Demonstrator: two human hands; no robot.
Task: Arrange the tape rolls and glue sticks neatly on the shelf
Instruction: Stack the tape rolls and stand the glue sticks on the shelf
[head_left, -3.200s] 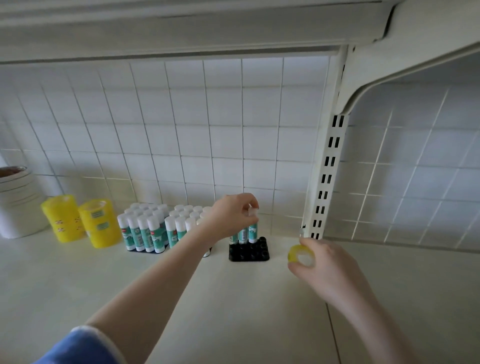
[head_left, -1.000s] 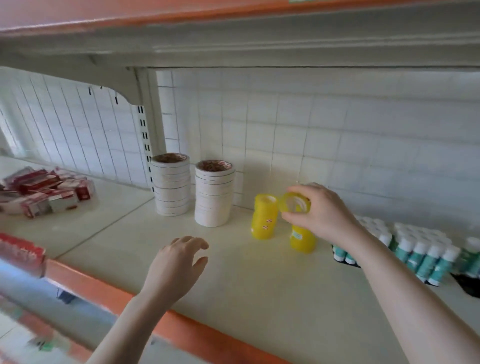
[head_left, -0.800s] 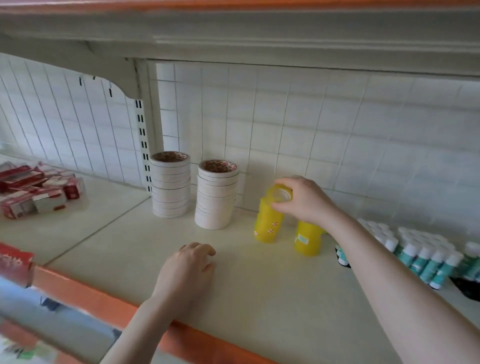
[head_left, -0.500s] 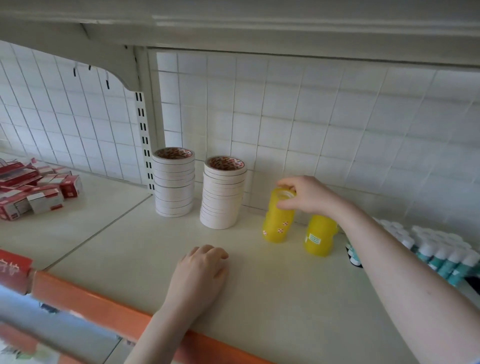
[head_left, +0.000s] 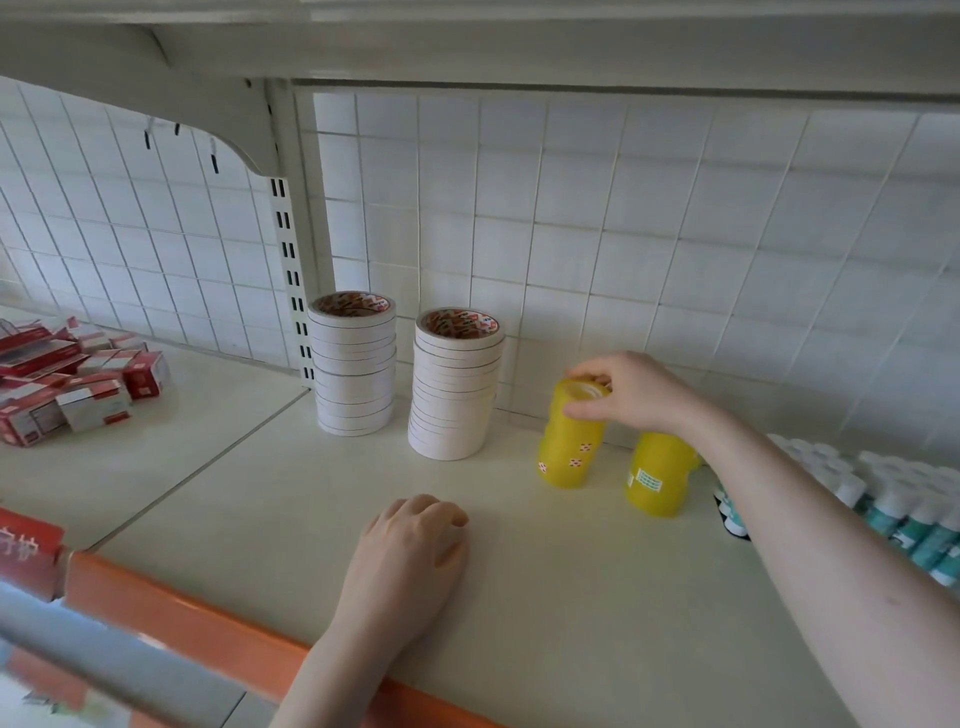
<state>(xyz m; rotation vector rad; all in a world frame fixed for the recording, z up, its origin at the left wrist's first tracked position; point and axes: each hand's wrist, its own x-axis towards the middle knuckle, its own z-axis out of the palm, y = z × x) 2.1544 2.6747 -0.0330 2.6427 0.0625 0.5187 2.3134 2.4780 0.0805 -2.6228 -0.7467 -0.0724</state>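
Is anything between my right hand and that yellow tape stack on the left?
Nothing visible: the right hand already pinches the top roll of the left yellow tape stack. The second yellow stack stands beside it, under the wrist, apart from it.

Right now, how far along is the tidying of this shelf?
Mostly done, it seems. Two stacks of white tape rolls stand upright by the tiled wall, and the teal glue sticks are grouped at right. In hand: the right hand pinches the top of the left yellow tape stack. The left hand rests on the shelf. Left: release that stack.
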